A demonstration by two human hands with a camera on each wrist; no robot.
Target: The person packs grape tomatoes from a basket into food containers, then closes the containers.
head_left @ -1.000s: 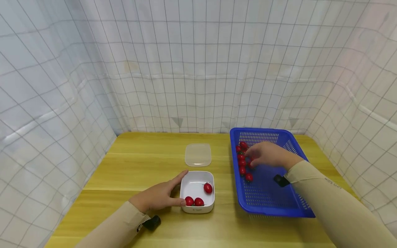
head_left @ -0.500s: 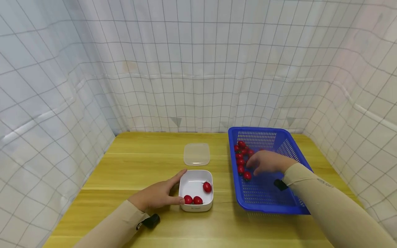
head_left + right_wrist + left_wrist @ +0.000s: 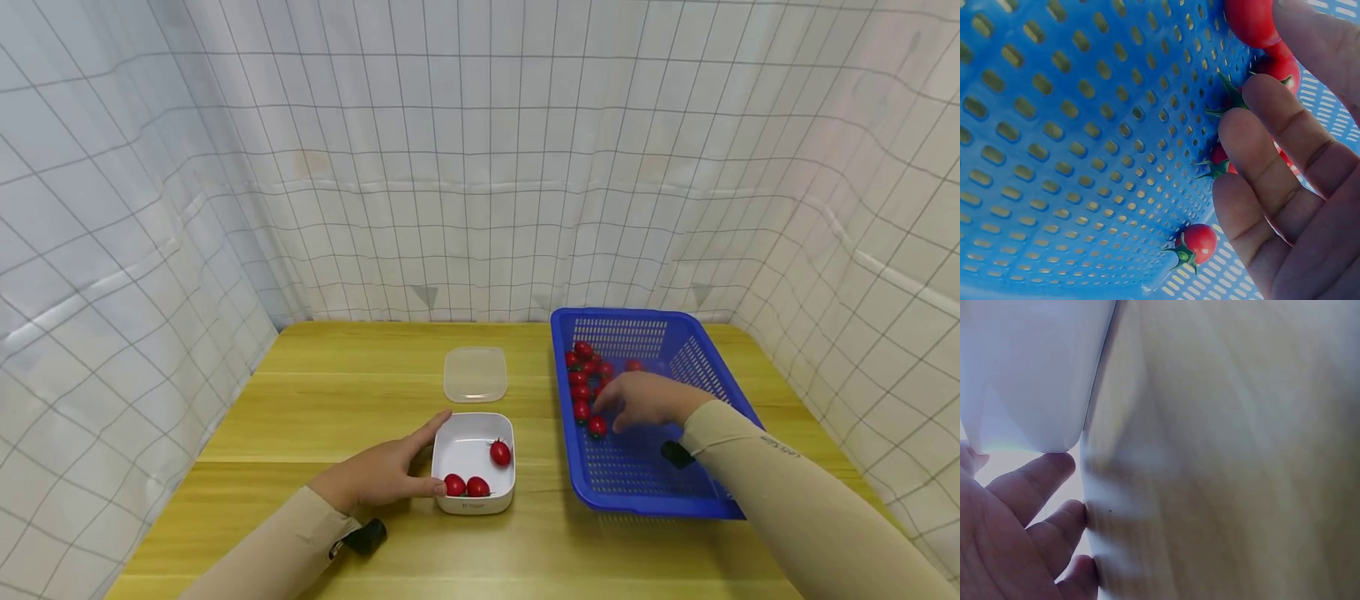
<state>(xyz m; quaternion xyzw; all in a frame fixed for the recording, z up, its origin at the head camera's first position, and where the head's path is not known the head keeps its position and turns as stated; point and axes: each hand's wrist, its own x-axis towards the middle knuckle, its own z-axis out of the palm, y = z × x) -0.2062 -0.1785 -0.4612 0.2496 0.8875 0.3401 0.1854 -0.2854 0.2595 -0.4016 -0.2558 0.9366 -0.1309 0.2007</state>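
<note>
My left hand (image 3: 382, 473) rests at the left side of a white square box (image 3: 474, 506), index finger at the far corner and thumb over the near corner. Its fingers are mostly straight; a fingertip meets the box in the left wrist view. Three cherry tomatoes (image 3: 500, 453) with green stems lie inside the box. My right hand (image 3: 645, 400) is down in a blue mesh basket (image 3: 573, 467), loosely bent fingers by a cluster of cherry tomatoes (image 3: 581, 410). In the right wrist view a fingertip overlaps one tomato (image 3: 1252, 20), and another tomato (image 3: 1199, 244) lies apart below.
A translucent lid (image 3: 476, 375) lies flat on the wooden table (image 3: 360, 358) behind the box. One tomato (image 3: 633, 366) sits alone towards the back of the basket. White grid-patterned curtains (image 3: 480, 167) surround the table on three sides.
My right hand has shifted slightly towards me within the basket, uncovering the lone tomato behind it and more of the cluster. The left hand and the box keep their places.
</note>
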